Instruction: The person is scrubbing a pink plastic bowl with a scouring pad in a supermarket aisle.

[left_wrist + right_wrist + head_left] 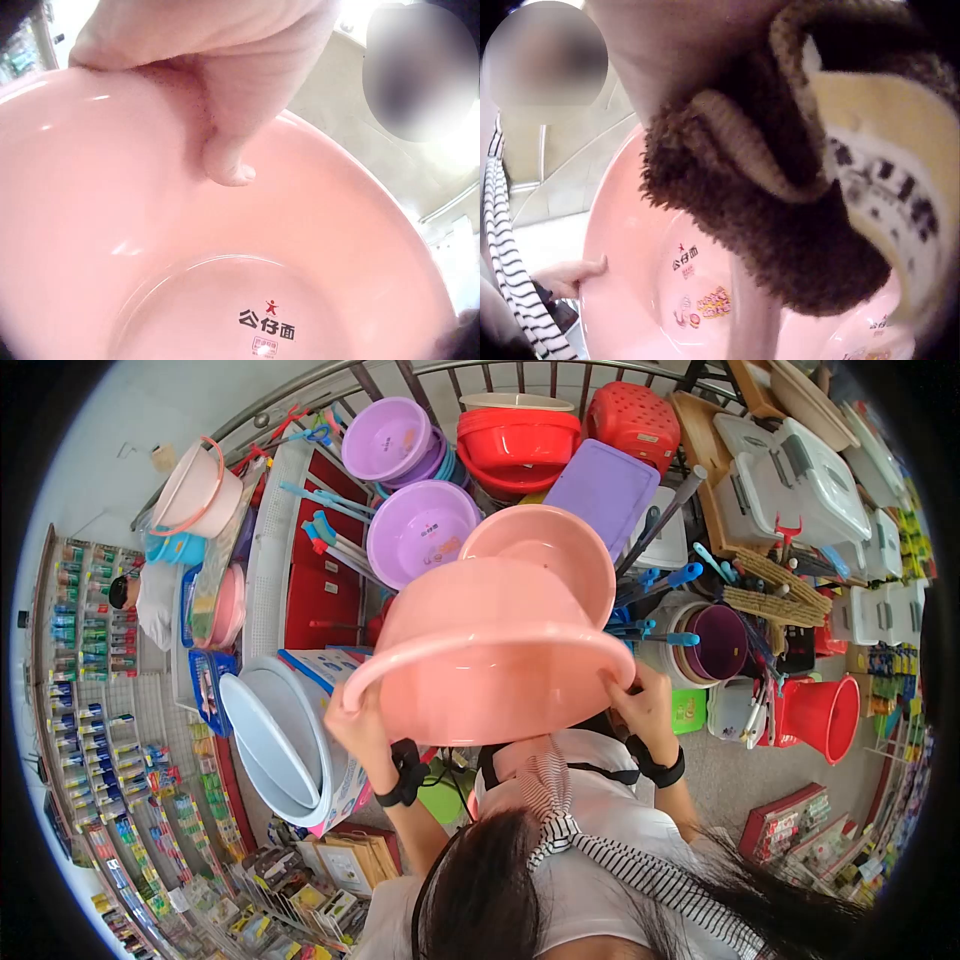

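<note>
A large pink basin point(480, 600) is held tilted by its rim between both hands, its inside turned toward the person. The left hand point(362, 738) grips the rim at the left; in the left wrist view this hand point(225, 97) has its thumb inside the basin point(330, 217), above printed characters on the bottom. At the right side of the rim, the right hand point(645, 708) pinches the edge. A brown fuzzy item point(772, 232) with a yellow label covers much of the right wrist view, hiding the right fingers there. The left hand point(574, 276) shows at the far rim.
Another pink basin point(560, 550) lies just beyond the held one. Purple basins point(422, 535), red basins point(515, 445) and a purple lid point(603, 487) stand behind. Pale blue tubs point(270, 745) are at left; blue-tipped handles point(660, 632) and a red bucket point(825, 715) are at right.
</note>
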A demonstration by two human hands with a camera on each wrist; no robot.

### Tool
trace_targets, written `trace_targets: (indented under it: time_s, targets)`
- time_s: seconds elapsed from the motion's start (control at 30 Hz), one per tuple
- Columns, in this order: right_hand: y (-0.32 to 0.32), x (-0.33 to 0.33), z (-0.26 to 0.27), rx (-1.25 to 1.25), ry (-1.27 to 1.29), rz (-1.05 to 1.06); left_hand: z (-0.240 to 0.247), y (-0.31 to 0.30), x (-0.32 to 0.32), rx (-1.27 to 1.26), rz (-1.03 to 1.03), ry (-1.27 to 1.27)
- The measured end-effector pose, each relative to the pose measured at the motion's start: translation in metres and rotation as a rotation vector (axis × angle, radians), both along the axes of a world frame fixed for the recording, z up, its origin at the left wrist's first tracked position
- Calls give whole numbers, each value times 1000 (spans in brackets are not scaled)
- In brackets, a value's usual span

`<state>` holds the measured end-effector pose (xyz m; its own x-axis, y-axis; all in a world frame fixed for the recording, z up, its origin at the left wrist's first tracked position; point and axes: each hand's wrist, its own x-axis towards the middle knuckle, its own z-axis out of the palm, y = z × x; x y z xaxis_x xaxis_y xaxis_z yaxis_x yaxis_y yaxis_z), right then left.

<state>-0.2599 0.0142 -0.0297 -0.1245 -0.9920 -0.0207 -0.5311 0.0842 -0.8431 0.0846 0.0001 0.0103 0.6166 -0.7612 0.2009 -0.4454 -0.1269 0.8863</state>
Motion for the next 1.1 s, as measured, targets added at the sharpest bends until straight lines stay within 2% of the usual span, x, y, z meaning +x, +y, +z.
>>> trace_targets:
  time_s: [0.03, 0.07, 0.1, 0.13, 0.23, 0.47, 0.57, 0.63, 0.73, 0.8, 0.83, 0.9, 0.97, 1.1]
  targets:
    - [-1, -4, -5, 1, 4, -2, -1, -8, -4, 93, -66, -12]
    - [-3, -7, -11, 49, -80, -143, -3, -19, -9, 95, -68, -9]
    - [-6, -9, -14, 97, -164, -283, -7, -30, -14, 79, -202, -25]
    - [-11, -7, -11, 88, -311, -338, -11, -37, -17, 62, -336, -41]
    - [-21, -13, -25, 107, -320, -368, -43, -52, -19, 170, -457, -67]
    - [-38, -17, -61, 153, -391, -422, -163, -59, 1, 213, -458, -117]
    - [-49, -20, -73, 138, -408, -438, -159, -72, -12, 172, -448, -98]
    - [-58, -23, -88, 135, -398, -451, -149, -84, -21, 227, -389, -202]
    - [-72, -25, -109, 126, -342, -456, -156, -105, -27, 263, -370, -313]
    - [-83, -22, -107, 126, -85, -469, -160, -116, -33, 236, -367, -313]
    - [-90, -24, -109, 126, -88, -460, -160, -120, -37, 207, -372, -312]
    - [-101, -29, -115, 185, 124, -382, -167, -130, -41, 201, -344, -343]
    - [-112, -29, -126, 187, 185, -387, -174, -142, -43, 331, -381, -348]
    - [-123, -26, -152, 216, 327, -406, -215, -157, -46, 318, -384, -345]
